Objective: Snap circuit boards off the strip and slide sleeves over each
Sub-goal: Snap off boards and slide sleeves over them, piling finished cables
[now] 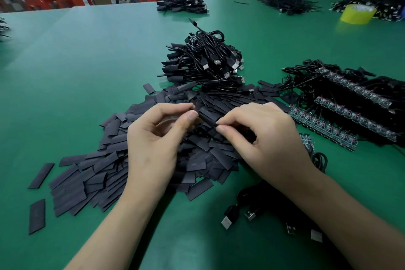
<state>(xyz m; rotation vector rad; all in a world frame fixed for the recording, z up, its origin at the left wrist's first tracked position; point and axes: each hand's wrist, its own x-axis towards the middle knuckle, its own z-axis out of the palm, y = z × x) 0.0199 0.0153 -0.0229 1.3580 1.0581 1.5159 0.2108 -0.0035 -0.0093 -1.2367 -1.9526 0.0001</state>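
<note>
Over a big heap of flat black sleeves (109, 169), my left hand (153, 138) pinches one end of a black sleeve (207, 119) between thumb and forefinger. My right hand (263, 136) pinches the other end; whatever lies under its palm is hidden. Strips of circuit boards (341, 123) with black cables lie to the right. A short piece of strip (308, 142) rests just beyond my right hand. Loose USB cables (252, 210) trail on the mat near my right forearm.
A pile of sleeved cables with USB plugs (208, 63) stands behind the sleeve heap. More cable bundles (182, 3) and a yellow tape roll (357, 14) lie far back on the green mat (76, 61). Other people's hands work at the far right edge.
</note>
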